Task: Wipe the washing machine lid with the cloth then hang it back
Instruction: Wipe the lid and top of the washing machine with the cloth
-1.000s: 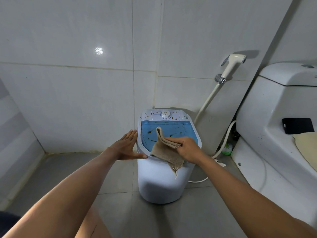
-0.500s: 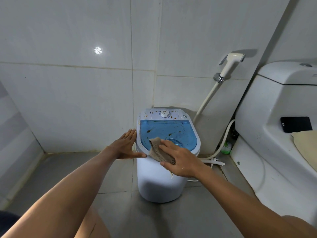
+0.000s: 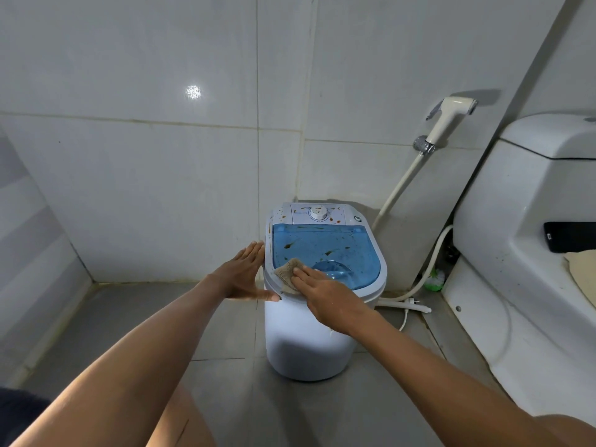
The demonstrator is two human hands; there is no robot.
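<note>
A small white washing machine stands on the floor against the tiled wall. Its translucent blue lid carries brown stains, and so does the white control panel behind it. A beige cloth lies bunched on the lid's near left corner. My right hand presses flat on the cloth, fingers together, covering most of it. My left hand is spread flat against the machine's left side at the rim, holding nothing.
A white toilet fills the right side, with a black phone and a beige cloth on its ledge. A bidet sprayer hangs on the wall, its hose running down beside the machine. Grey floor tiles lie around the machine.
My right hand lowered the hanging cloth onto the lid and now presses it flat at the near left corner. My left hand stayed against the machine's side.
</note>
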